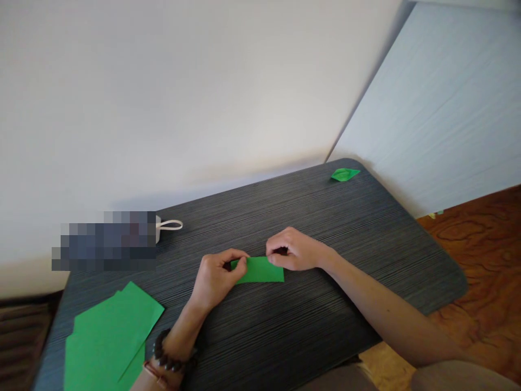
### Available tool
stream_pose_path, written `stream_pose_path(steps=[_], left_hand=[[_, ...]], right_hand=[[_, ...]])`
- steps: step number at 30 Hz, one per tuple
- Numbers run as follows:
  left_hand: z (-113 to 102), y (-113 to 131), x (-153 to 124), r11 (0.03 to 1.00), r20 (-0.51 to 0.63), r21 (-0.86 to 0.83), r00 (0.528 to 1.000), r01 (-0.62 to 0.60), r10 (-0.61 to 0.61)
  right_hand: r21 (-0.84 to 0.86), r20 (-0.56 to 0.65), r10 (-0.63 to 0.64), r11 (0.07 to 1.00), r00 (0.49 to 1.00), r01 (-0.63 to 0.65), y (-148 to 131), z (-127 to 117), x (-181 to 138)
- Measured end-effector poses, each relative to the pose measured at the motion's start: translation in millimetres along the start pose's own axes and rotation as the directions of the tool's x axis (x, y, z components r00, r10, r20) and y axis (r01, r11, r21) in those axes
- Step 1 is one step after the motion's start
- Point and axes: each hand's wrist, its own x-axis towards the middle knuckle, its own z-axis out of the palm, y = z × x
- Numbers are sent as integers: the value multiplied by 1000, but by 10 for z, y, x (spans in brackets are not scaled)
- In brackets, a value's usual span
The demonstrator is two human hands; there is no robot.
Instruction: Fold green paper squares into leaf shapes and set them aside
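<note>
A folded strip of green paper (260,270) lies on the dark table in front of me, longer from left to right than it is deep. My left hand (217,274) pinches its upper left part between thumb and fingers. At the upper right edge, my right hand (291,250) has its thumb and forefinger closed on the paper. Both hands rest low, close to the tabletop. Beaded bracelets circle my left wrist. My fingers cover the strip's left end and part of its top edge.
Several green paper sheets (109,331) overlap at the table's left front. A blurred-out dark object with a white loop (171,224) lies behind them. A small folded green paper piece (345,174) sits near the far right corner of the table (391,244). A wall stands behind.
</note>
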Motion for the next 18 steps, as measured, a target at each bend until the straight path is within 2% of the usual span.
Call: stream_pose_path(steps=[6, 8, 10, 12, 18], left_hand=[[-67, 0, -4, 999, 60, -26, 997, 42, -40], [-64, 46, -4, 1000, 100, -28, 995, 11, -8], [-51, 92, -8, 997, 107, -34, 992, -70, 73], [-31, 119, -18, 990, 82, -3, 986, -142, 142], [-12, 98, -26, 989, 83, -47, 986, -141, 144]], right_hand=[[38, 10, 5, 999, 1000, -5, 49, -81, -51], [26, 6, 10, 1000, 1000, -10, 34, -54, -49], [3, 4, 16, 1000, 1000, -16, 4, -5, -41], [-23, 5, 14, 1000, 1000, -14, -29, 51, -32], [-27, 12, 27, 999, 1000, -26, -58, 93, -22]])
